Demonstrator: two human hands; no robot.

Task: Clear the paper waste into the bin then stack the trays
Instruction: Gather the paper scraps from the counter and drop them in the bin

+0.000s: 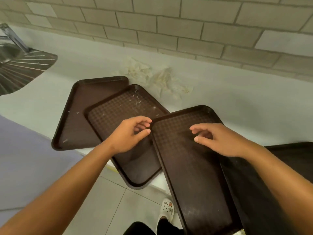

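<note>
This looks like a canteen or food-service kitchen. A pale countertop [237, 102] runs along a wall of grey brick-pattern tiles [169, 28], with a steel sink drainer [22, 68] set in at the left. Several brown serving trays [94, 99] and crumpled paper waste [162, 78] lie on it.

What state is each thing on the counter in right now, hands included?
Left tray: flat on counter, a few scraps on it.
Middle tray: overlaps the left tray, near end overhangs the counter edge, paper crumbs at its far end.
Right tray: overlaps the middle tray, juts past the counter edge.
Crumpled paper: loose on counter, not binned.
Left hand: fingers loosely curled, holding nothing.
Right hand: same, over right tray.
</note>
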